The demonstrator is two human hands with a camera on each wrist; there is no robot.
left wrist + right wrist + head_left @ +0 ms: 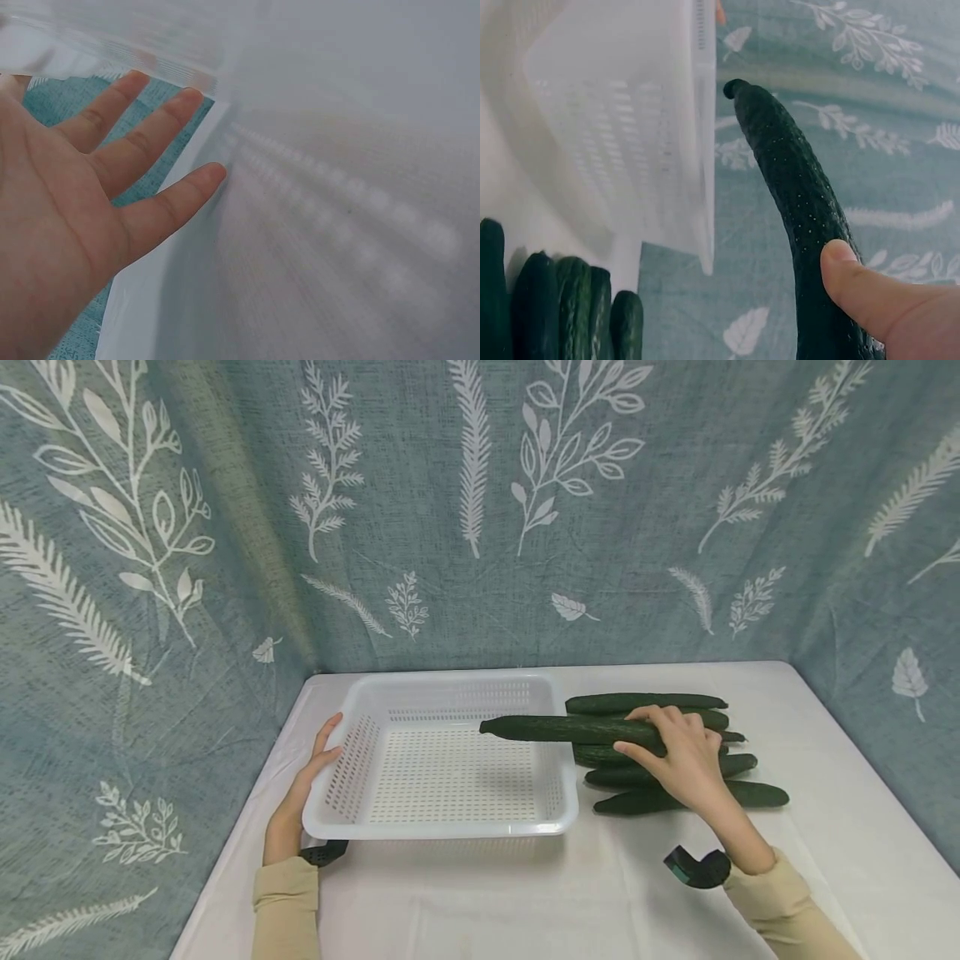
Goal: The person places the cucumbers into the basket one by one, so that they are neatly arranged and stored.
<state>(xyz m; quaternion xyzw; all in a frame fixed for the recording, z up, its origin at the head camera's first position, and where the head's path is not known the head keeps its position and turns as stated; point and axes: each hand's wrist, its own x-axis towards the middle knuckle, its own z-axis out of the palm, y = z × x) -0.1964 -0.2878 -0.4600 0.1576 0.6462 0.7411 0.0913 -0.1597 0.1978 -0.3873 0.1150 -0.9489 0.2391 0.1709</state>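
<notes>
One cucumber [570, 728] gripped by right hand [678, 760] over basket [442, 827].

Dark cucumber [570, 729] level over basket [442, 831]

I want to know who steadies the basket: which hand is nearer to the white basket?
Left. The left hand rests flat against the white basket at its left wall; the right hand grips a cucumber beside its right rim.

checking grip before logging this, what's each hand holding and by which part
The right hand grips a cucumber near its right end, thumb on its side. The left hand holds nothing; its straight fingers rest against the white basket.
</notes>
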